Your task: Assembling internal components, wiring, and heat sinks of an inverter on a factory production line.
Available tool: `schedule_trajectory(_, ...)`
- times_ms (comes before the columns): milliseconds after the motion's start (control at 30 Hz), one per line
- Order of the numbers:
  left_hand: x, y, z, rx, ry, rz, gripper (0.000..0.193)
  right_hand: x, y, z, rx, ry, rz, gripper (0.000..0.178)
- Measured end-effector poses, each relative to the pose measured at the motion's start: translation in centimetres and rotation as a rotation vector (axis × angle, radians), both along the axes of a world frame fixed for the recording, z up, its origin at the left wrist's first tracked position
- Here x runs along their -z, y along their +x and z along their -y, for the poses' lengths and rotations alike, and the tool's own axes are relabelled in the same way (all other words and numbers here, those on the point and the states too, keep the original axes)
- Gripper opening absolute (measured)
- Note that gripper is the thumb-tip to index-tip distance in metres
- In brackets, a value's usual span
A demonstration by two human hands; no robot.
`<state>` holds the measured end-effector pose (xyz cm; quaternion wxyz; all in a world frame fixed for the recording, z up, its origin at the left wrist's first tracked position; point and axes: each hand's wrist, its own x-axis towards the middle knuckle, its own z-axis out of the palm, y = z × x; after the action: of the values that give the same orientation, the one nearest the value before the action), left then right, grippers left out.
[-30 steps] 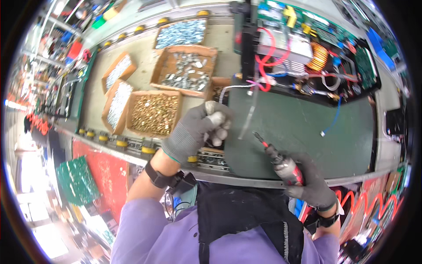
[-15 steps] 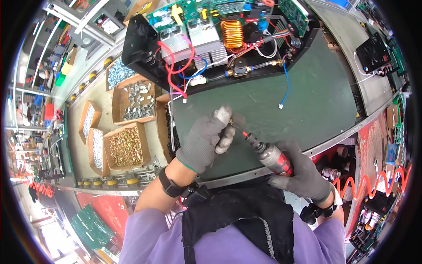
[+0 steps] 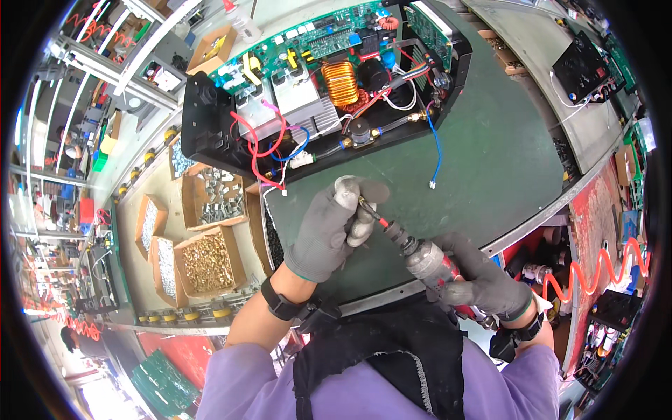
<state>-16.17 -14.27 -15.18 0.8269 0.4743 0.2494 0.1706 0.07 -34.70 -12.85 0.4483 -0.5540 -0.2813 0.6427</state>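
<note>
My left hand [image 3: 327, 227], in a grey glove, is closed in a pinch at the tip of a driver bit. Something small may be between its fingertips, but I cannot make it out. My right hand [image 3: 486, 280], gloved too, is wrapped around a red and grey power screwdriver [image 3: 428, 264]. The bit points up and left toward the left fingers. Beyond both hands stands an open black chassis [image 3: 199, 119] with a green circuit board [image 3: 336, 36], a copper coil [image 3: 340, 84], heat sinks and red, blue and white wires.
A green work surface [image 3: 490, 168] lies under the hands. At left are cardboard boxes of brass-coloured fasteners [image 3: 208, 262], metal brackets [image 3: 220, 199] and silver parts. A coiled orange air hose [image 3: 595, 280] hangs at right. Another black unit [image 3: 582, 68] sits at far right.
The view has shifted, so the chassis and boxes sit differently in the picture. The bit is still at my left fingertips, and my right hand still grips the power screwdriver.
</note>
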Motion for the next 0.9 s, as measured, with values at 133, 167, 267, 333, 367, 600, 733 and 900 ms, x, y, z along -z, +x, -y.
schedule_trajectory(133, -0.1, 0.7, -0.2, -0.059, 0.014, 0.037, 0.051, -0.5, -0.3, -0.2, 0.016, 0.035, 0.066, 0.063)
schedule_trajectory(167, -0.2, 0.8, -0.4, -0.056, 0.016, 0.039, 0.051, -0.4, -0.5, -0.1, 0.013, 0.074, 0.326, 0.064)
schedule_trajectory(267, -0.6, 1.1, -1.0, 0.030, 0.088, -0.023, 0.052, 0.3, -0.2, 0.1, -0.003, 0.084, 0.220, 0.065)
schedule_trajectory(333, -0.8, 1.2, -1.2, 0.135, 0.102, -0.043, 0.053, 0.4, 0.3, -0.2, -0.016, 0.073, 0.117, 0.066)
schedule_trajectory(367, -0.8, 1.3, -1.1, 0.138, 0.104, -0.043, 0.053, 0.4, 0.4, -0.3, -0.029, 0.062, 0.011, 0.068)
schedule_trajectory(600, -0.3, 1.9, -1.2, -0.042, -0.047, 0.054, 0.051, 0.2, 0.0, -0.4, 0.015, 0.046, 0.050, 0.072)
schedule_trajectory(733, -0.7, 1.9, -1.3, -0.036, -0.050, 0.018, 0.049, 0.1, -0.1, -0.2, 0.060, 0.033, 0.063, 0.072)
schedule_trajectory(900, -0.7, 1.8, -1.7, 0.005, 0.000, 0.003, 0.048, 0.3, -0.4, -0.1, 0.085, 0.062, 0.046, 0.071)
